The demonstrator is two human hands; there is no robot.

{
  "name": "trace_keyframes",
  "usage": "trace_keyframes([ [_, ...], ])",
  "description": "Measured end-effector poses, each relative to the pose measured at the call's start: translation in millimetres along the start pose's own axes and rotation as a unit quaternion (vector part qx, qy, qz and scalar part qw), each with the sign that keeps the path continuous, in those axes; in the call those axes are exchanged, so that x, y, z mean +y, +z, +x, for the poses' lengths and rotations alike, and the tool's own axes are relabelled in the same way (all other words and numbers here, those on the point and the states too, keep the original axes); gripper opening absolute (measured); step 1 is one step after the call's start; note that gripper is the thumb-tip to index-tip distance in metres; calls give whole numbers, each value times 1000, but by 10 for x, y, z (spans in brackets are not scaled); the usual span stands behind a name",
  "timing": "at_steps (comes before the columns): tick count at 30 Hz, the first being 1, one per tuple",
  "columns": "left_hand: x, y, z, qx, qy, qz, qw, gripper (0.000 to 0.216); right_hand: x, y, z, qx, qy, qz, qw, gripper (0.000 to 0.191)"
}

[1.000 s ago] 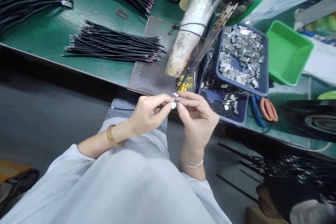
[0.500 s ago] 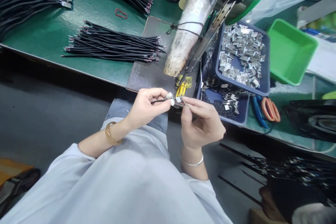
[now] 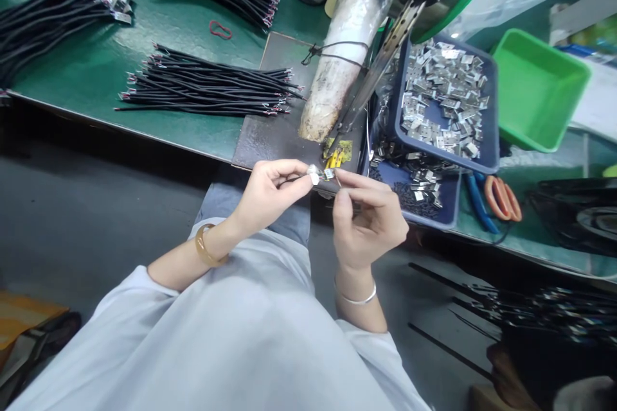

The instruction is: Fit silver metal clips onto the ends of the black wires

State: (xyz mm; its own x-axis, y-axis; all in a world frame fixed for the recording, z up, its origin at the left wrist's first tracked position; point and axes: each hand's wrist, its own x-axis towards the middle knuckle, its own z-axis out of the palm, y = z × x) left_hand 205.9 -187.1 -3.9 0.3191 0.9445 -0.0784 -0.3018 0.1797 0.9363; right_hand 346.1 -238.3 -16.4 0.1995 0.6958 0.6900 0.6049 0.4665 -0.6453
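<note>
One dark cable (image 3: 293, 178) is pinched by the left hand (image 3: 265, 196), a thin strand (image 3: 338, 182) by the right hand (image 3: 370, 221), fingertips nearly together. At their two o'clock, metal brackets (image 3: 465, 119) are piled.

Dead centre of the frame, two hands at work: the left hand (image 3: 270, 196) pinches a thin black cable (image 3: 292, 178), white coverings (image 3: 313, 176) at its fingertips, a small metal piece (image 3: 329, 174) right beside them! Just to the right, the right hand (image 3: 370, 221) has thumb and finger on a slim strand (image 3: 338, 182), too small to make out. Upper left, loose black cables (image 3: 212, 83) lie across the green tabletop (image 3: 87, 64); upper right, a blue tray (image 3: 491, 123) brims with metal brackets (image 3: 443, 103), a green bin (image 3: 537, 87) alongside.
</note>
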Motion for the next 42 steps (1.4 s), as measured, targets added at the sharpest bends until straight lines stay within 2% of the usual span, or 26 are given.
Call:
trace_keyframes([
  [9, 14, 34, 111, 19, 22, 33, 999, 25, 65, 23, 103, -18, -119, -125, 985, 20],
  [17, 67, 67, 173, 37, 38, 41, 998, 26, 90, 59, 195, -14, -158, -154, 975, 17],
  [22, 102, 75, 178, 47, 35, 48, 997, 23, 75, 63, 203, -5, -158, -158, 975, 17],
  [30, 73, 31, 158, 40, 3, 50, 998, 19, 100, 32, 142, -25, -177, -148, 973, 18],
  [37, 45, 53, 134, 46, 22, 63, 997, 11, 63, 43, 145, -20, -77, -108, 991, 17],
  [42, 89, 95, 142, 52, 57, 70, 995, 10, 14, 61, 208, -26, -73, -109, 991, 17],
])
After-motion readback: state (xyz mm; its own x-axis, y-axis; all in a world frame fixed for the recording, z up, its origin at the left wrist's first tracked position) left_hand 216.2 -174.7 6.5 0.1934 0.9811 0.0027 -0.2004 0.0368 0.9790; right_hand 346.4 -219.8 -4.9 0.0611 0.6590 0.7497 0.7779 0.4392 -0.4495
